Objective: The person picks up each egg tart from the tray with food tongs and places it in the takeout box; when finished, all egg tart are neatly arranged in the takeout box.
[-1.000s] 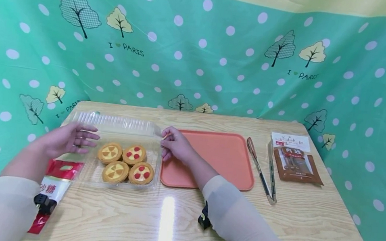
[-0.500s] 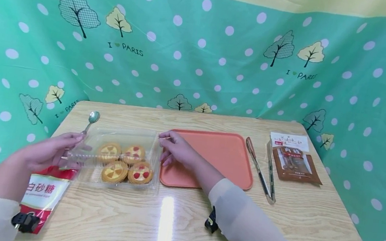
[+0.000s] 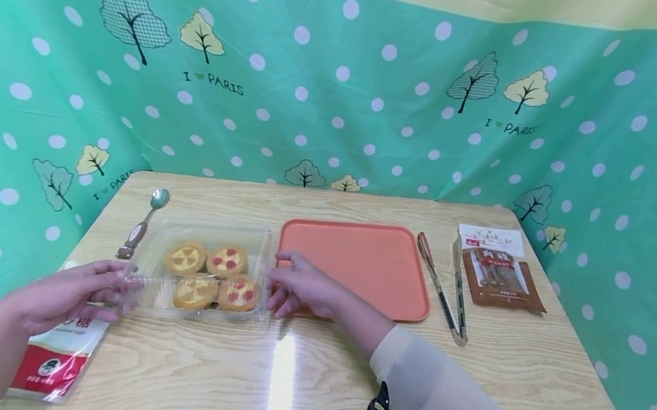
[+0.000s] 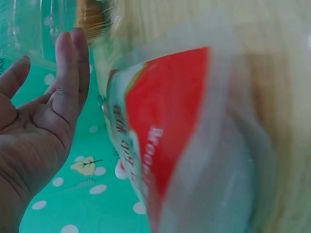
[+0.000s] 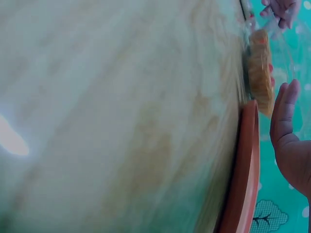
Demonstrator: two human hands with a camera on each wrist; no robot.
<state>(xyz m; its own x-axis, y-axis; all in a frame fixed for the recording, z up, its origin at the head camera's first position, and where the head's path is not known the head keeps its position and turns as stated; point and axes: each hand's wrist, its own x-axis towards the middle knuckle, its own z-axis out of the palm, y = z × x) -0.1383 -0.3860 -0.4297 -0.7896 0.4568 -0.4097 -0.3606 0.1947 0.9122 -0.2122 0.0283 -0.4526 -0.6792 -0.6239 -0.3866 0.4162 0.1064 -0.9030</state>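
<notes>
A clear plastic box [image 3: 263, 245] holds several egg tarts [image 3: 184, 258], some topped with yellow wedges and some with red pieces. Its hinged lid [image 3: 158, 292] slants over the tarts, with the front edge low near the box's front. My left hand [image 3: 74, 293] is at the lid's left front corner. In the left wrist view its fingers [image 4: 67, 73] are extended, thumb apart from them. My right hand [image 3: 302, 286] is at the box's right side, over the left edge of the orange tray [image 3: 353, 257]; in the right wrist view its fingers [image 5: 285, 109] point upward toward the plastic.
A bag of white sugar [image 3: 55, 363] lies at the left, partly under my left hand. Behind it is a spoon [image 3: 141, 225] with a brown handle. To the tray's right are metal tongs [image 3: 461, 299] and a brown packet [image 3: 499, 279]. A green dotted cloth [image 3: 343, 96] encloses the table.
The lid has swung forward and down from behind the tarts over them. My left hand has moved toward me with it, uncovering the spoon. My right hand has slid nearer along the box's side.
</notes>
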